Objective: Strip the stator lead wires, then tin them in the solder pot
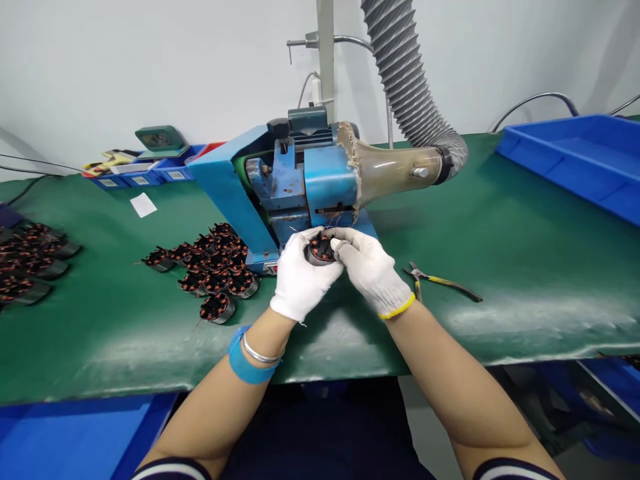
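Both gloved hands are at a round motor stator (320,249) with copper windings and a black insulator, just in front of a blue machine (330,175). My left hand (304,279) wraps around the stator from the left and below. From the right, my right hand (369,268) has its thumb and fingers closed at the stator's top edge, near thin wire ends that stick up toward the machine's slot. What exactly the right fingertips pinch is too small to tell. More stators (215,263) stand grouped on the green mat to the left of my hands.
Diagonal cutters (445,283) with yellow-black handles lie to the right. Another cluster of stators (30,260) is at the far left. Small blue bins (150,175) stand at the back left, a large blue tray (575,160) at the right. A grey hose (407,73) joins the machine.
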`<state>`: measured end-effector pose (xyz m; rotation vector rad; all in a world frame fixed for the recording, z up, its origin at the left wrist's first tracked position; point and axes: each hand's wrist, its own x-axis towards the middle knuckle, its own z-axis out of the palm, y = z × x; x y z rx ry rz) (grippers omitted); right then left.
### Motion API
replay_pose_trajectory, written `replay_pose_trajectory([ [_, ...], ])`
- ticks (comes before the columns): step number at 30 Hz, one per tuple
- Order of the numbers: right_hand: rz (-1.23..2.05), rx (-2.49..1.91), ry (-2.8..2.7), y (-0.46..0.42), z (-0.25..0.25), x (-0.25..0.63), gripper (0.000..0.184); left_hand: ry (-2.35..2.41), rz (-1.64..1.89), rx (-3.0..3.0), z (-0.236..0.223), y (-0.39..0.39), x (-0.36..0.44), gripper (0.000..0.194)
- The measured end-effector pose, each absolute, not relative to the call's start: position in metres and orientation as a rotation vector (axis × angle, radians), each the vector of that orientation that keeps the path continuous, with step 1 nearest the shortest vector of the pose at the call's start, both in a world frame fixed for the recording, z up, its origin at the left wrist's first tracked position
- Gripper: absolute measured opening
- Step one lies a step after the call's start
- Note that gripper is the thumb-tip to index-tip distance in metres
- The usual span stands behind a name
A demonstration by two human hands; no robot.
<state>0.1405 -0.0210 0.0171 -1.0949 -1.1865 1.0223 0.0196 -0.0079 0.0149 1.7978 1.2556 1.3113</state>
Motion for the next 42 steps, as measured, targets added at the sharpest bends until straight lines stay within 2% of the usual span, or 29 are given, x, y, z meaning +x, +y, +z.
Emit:
replay_pose_trajectory([
  [3,1.063,-1.095,-1.108,-0.011,0.013,0.139,0.024,1.363,1.359,1.739,0.02,-0.003,0.025,0.051],
  [10,0.843,-1.083,-1.089,-0.001,0.015,0.142,0.025,1.463,1.447,1.776,0.024,0.01,0.037,0.045],
  [24,0.991,-0.885,-0.841,0.0,0.008,0.133,0.021,1.482,1.674,1.939,0.018,0.011,0.045,0.038],
  [34,0.886,-0.963,-0.937,-0.003,0.002,0.132,0.026,1.396,1.733,2.044,0.014,0.008,0.039,0.036],
  [42,0.608,-0.831,-1.29,-0.041,0.01,0.13,0.027,1.148,1.771,1.965,0.007,-0.04,0.015,0.047],
])
